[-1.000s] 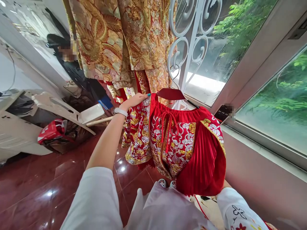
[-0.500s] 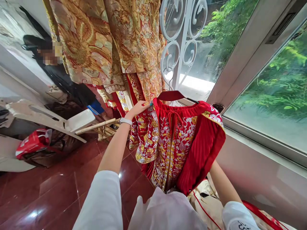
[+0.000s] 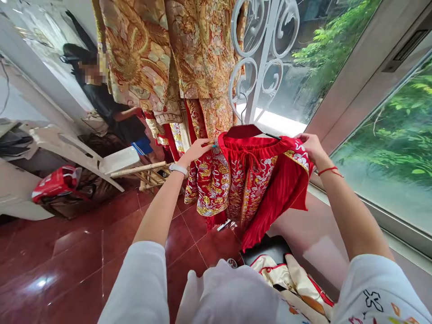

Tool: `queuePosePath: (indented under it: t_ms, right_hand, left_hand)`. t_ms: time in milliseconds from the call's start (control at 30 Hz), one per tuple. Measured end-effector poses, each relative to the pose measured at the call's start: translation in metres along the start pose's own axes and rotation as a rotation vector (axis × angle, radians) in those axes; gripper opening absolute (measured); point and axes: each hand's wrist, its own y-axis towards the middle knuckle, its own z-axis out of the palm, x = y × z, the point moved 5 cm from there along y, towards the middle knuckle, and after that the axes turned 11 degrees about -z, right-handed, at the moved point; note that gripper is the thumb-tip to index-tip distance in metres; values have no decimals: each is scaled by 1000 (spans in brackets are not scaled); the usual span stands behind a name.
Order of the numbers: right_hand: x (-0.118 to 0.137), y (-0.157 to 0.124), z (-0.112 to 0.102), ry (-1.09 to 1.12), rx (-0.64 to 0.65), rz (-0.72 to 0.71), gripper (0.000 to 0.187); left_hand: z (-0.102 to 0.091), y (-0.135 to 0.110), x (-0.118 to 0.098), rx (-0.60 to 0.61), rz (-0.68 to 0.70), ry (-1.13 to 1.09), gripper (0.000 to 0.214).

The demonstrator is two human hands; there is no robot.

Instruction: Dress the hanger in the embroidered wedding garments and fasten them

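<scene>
A red skirt [image 3: 236, 180] with gold and silver embroidery hangs in front of me from a dark hanger [image 3: 245, 130], its hook up at the white scrolled metal stand. My left hand [image 3: 199, 152] pinches the skirt's waistband at its left corner. At the right end of the waistband, my right hand [image 3: 311, 147] is closed on the cloth, with its fingertips partly turned away. A red bow is tied at the front of the waist. Pleated red fabric shows on the right, below my right hand.
Gold embroidered garments [image 3: 141, 58] hang behind the skirt. The scrolled stand [image 3: 259, 58] is beside a window [image 3: 388, 148]. A bamboo frame [image 3: 148, 173], a white chair [image 3: 118, 157] and a red bag [image 3: 57, 182] are at left. Another person [image 3: 111, 108] stands beyond. Cream garments [image 3: 286, 274] lie low.
My right hand has risen from behind the skirt to its right waistband corner. The skirt's right side has swung down. The other person's arm now reaches toward the hanging garments.
</scene>
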Motion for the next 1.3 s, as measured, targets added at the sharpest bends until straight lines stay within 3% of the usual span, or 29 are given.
queuePosePath:
  t_ms: [100,200,300,367,500,667,800,900,1000,1100,1167,1300]
  right_hand:
    - [25,24,-12,-184,-23,-91,15]
    - [72,26,-26,-347,-115,-278,13]
    - [114,0,-37,-471,-195,-430,15]
    - [122,-29,-36,-489,-173,-446,23]
    - [94,-93,-4,-437,-63,-351,47]
    - [59,-128,37,-482,-289,-241,64]
    - [84,-128,53,-321,-378,-180,62]
    - [114,-137,82,-224,-403,-143,61]
    - [119,-149,132,-201,-267,-105,68]
    - [102,-155,168,-137,-120,-107,79]
    - [88,-156,173,-98,-117,-133,82]
    - [69,-167,158,-83,-212,-180,74]
  left_hand:
    - [0,4,-5,11,28,-34,53]
    - [-3,7,-7,27,57,-65,53]
    - [-5,0,-2,62,96,-76,58]
    - [-5,-8,7,64,92,-67,61]
    - [-7,-18,28,-46,29,-55,63]
    - [-13,-18,31,-205,-34,38,53]
    - [-22,-33,19,-296,-44,160,40]
    - [-24,-50,11,-334,-86,214,35]
    - [-23,-62,5,-368,-109,223,31]
    - [-22,-64,4,-368,-71,201,33]
    - [-20,-62,10,-381,-29,158,37]
    - [-15,-62,37,-465,13,-42,45]
